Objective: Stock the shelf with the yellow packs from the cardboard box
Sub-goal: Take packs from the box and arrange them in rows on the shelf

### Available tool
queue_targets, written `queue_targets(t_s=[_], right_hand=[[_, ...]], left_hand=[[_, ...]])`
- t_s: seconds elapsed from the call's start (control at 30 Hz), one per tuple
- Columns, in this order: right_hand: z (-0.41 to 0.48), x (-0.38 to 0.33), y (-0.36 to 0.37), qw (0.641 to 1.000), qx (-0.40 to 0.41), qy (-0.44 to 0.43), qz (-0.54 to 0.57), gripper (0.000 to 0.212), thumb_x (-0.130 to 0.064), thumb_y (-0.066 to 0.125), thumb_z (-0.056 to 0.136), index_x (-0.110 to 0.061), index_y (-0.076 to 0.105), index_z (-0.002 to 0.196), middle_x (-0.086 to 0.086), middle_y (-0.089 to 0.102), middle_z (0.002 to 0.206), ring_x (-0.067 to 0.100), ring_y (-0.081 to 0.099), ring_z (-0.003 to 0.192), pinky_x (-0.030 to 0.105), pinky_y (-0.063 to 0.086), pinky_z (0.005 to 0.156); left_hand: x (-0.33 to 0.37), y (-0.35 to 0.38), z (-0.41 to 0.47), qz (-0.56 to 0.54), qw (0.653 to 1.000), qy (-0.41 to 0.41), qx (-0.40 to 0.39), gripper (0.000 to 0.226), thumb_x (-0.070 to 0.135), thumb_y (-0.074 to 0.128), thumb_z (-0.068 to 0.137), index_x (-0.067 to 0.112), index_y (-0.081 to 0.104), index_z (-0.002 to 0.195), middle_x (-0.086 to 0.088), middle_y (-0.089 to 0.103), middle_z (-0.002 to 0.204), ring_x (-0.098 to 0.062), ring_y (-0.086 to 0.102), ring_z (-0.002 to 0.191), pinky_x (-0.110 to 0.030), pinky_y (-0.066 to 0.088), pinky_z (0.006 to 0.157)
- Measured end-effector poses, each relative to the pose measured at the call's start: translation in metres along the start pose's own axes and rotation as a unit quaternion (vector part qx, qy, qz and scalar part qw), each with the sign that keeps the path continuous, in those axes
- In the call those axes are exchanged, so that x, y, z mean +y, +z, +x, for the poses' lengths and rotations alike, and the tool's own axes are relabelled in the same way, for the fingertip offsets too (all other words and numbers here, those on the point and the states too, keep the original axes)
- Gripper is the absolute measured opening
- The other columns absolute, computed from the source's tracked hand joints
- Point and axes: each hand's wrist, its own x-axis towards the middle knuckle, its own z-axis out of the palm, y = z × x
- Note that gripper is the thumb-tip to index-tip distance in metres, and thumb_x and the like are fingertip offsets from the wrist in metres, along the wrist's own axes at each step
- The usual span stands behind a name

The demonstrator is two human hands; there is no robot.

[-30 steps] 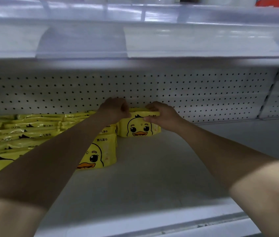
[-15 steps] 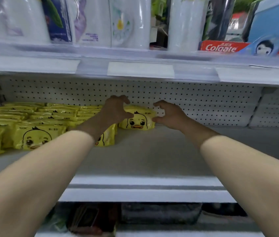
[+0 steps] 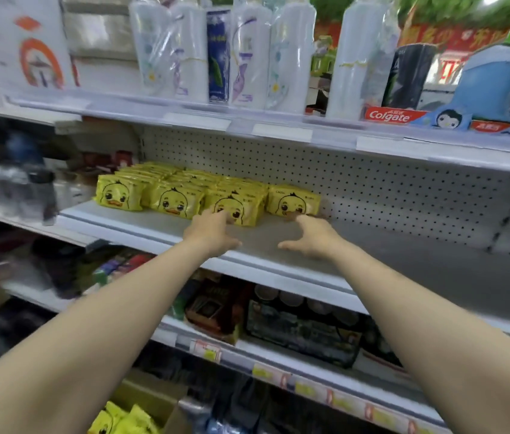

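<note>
Glossy yellow pillow packs (image 3: 206, 197) line smooth shelf (image 3: 403, 264).

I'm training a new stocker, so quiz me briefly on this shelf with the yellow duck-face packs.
1. True or false: the left hand and the right hand each grip a yellow duck-face pack.
2. Where is the red Colgate toothpaste carton? A) shelf above the packs B) same shelf C) floor
3. Fill in: spare packs sit in the brown cardboard box at the bottom ____ of the view.
Key: 1 false; 2 A; 3 left.
</note>
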Motion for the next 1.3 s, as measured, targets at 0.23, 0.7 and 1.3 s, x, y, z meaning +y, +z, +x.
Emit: queue_targets(t_s=[0.23, 0.7, 1.3], right_hand=[[-0.025, -0.069, 0.036, 0.992, -0.042, -0.112, 0.037, 0.068, -0.046, 0.074, 0.084, -0.028, 0.045, 0.144, 0.001, 0.045, 0.149, 0.025, 0.042, 0.136, 0.042, 0.041, 0.108], [0.011, -0.222, 0.155, 0.969, -0.111, -0.217, 0.034, 0.061, -0.046, 0.077, 0.078, -0.026, 0.054, 0.132, 0.002, 0.060, 0.131, 0.023, 0.056, 0.119, 0.036, 0.047, 0.098], [0.057, -0.306, 0.460, 0.924, -0.377, 0.045, 0.049, 0.064, -0.045, 0.076, 0.083, -0.021, 0.053, 0.138, 0.005, 0.058, 0.140, 0.027, 0.055, 0.125, 0.035, 0.045, 0.102]], left_hand=[[-0.064, -0.025, -0.086, 0.007, 0.995, -0.101, 0.004, 0.061, 0.048, 0.073, 0.080, 0.028, 0.049, 0.133, -0.009, 0.044, 0.137, -0.033, 0.049, 0.118, -0.047, 0.050, 0.093], [-0.238, -0.026, -0.133, 0.039, 0.977, -0.210, -0.022, 0.061, 0.055, 0.071, 0.078, 0.031, 0.050, 0.131, -0.009, 0.047, 0.128, -0.034, 0.046, 0.117, -0.049, 0.048, 0.095], [-0.541, 0.143, -0.081, 0.003, 0.939, -0.143, -0.312, 0.058, 0.057, 0.071, 0.078, 0.028, 0.059, 0.127, -0.005, 0.061, 0.130, -0.029, 0.052, 0.123, -0.035, 0.044, 0.099]])
